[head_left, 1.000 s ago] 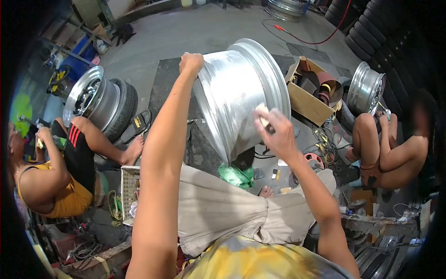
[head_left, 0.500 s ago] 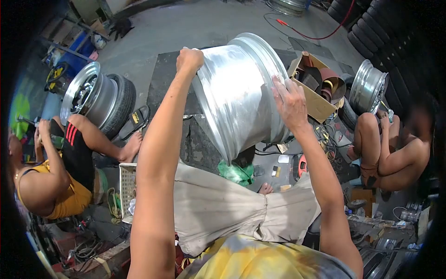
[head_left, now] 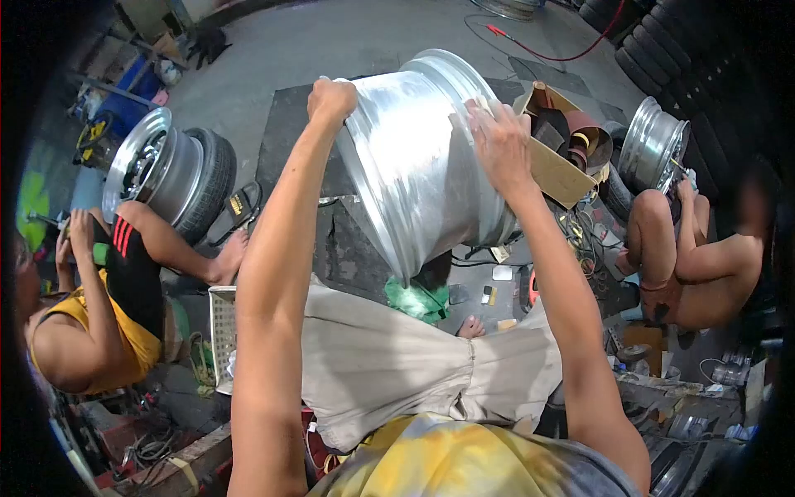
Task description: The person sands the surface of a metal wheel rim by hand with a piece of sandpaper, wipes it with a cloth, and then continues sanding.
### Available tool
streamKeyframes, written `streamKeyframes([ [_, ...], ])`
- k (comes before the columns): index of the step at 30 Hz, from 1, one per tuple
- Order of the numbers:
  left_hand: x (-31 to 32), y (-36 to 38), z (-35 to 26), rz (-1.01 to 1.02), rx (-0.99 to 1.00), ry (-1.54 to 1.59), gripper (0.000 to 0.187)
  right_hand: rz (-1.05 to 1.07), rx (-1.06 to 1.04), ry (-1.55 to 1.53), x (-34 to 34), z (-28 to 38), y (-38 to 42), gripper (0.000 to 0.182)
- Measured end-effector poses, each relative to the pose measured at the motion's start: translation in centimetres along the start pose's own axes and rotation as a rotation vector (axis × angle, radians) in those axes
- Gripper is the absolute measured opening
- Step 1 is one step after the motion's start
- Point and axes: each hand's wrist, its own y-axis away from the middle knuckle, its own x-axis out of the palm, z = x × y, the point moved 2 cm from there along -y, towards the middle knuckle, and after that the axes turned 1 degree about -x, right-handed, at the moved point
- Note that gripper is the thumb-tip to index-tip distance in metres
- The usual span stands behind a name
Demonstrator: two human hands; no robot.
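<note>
A bare silvery wheel rim (head_left: 418,132) lies tilted on its side in front of me. My left hand (head_left: 333,101) is closed over its left edge, fingers wrapped around the lip. On the right part of the barrel rests my right hand (head_left: 501,145), its fingers laid on the metal near the raised outer flange. Nothing shows between that palm and the surface, though the underside of the hand is hidden. Below the rim, a green and white plastic bag (head_left: 416,300) lies on the floor beside my foot (head_left: 471,326).
A cardboard box (head_left: 563,170) of abrasive rolls stands right of the rim. A person in a yellow top (head_left: 108,344) sits left near a wheel with tyre (head_left: 178,178). Another person (head_left: 716,277) sits right by a second rim (head_left: 650,145). Cables and stacked tyres (head_left: 654,50) lie farther right.
My right hand has slid up and slightly left along the barrel, its fingers closer together. My left hand keeps its hold on the edge. The whole view has shifted a little.
</note>
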Motion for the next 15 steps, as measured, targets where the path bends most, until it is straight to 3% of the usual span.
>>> streamKeyframes([
  [6, 0.3, 0.1, 0.1, -0.042, 0.012, 0.010, 0.048, -0.008, 0.063, -0.022, -1.3, 0.1, 5.5, 0.035],
  [10, 0.0, -0.2, 0.0, -0.016, 0.012, -0.009, 0.047, -0.048, 0.031, 0.053, -0.5, 0.5, 1.3, 0.039],
  [15, 0.2, -0.6, 0.4, -0.053, 0.025, -0.019, 0.048, -0.027, 0.041, 0.021, -1.3, 0.3, 5.0, 0.038],
])
